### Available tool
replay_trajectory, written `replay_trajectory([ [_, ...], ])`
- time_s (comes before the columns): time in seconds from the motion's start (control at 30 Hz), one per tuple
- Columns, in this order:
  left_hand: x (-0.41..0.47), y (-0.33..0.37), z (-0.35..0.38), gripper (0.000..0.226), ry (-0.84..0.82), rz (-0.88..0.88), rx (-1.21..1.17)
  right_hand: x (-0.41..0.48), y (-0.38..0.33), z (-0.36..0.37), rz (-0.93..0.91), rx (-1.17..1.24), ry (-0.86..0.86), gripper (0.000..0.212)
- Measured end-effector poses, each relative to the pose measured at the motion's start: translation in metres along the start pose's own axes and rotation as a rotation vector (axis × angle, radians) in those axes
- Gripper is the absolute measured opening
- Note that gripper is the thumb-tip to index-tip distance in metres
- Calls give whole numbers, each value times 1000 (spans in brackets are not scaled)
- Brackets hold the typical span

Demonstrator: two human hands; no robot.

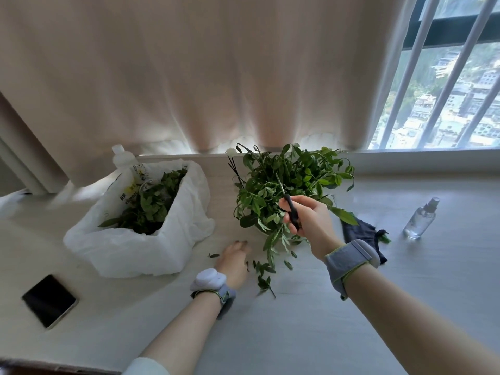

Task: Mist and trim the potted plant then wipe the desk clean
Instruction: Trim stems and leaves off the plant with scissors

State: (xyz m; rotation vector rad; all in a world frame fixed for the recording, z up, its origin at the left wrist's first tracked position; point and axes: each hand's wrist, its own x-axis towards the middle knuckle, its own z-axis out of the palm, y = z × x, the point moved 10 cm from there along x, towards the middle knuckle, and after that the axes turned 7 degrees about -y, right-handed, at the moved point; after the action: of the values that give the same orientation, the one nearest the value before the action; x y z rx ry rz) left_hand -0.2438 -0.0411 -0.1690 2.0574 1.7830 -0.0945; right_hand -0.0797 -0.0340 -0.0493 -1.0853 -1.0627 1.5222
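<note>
A leafy green potted plant (286, 185) stands at the back middle of the white desk (297, 320). My right hand (308, 220) grips black-handled scissors (290, 209) in front of the plant, blades pointing up into the foliage. My left hand (234, 262) lies low on the desk left of the plant, fingers bent down at the surface; whether it holds anything is hidden. Cut leaves (263, 274) lie scattered just right of it. A dark cloth (359, 234) lies behind my right wrist. A clear spray bottle (420, 219) stands to the right.
A white plastic bag (151, 239) holding green cuttings sits at the left, with a white bottle (123, 158) behind it. A dark phone (50, 300) lies near the front left. A beige curtain and a barred window run behind the desk.
</note>
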Motion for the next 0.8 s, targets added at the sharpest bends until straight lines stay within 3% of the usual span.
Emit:
replay_trajectory([
  [0.13,-18,-10,-53,19,419,-52,-459,-5,7,2,42,-29,-32,8],
  [0.3,-30,-10,-66,21,522,-100,-1193,-12,17,6,160,-86,-129,11],
  [0.47,-33,12,-75,24,447,-31,-1097,-27,29,4,342,-30,-183,7],
  [0.6,-38,12,-80,19,482,-79,-1000,-31,29,6,375,-114,-230,12],
  [0.8,-42,4,-84,10,494,-135,-1033,-33,29,13,415,-158,-236,8],
])
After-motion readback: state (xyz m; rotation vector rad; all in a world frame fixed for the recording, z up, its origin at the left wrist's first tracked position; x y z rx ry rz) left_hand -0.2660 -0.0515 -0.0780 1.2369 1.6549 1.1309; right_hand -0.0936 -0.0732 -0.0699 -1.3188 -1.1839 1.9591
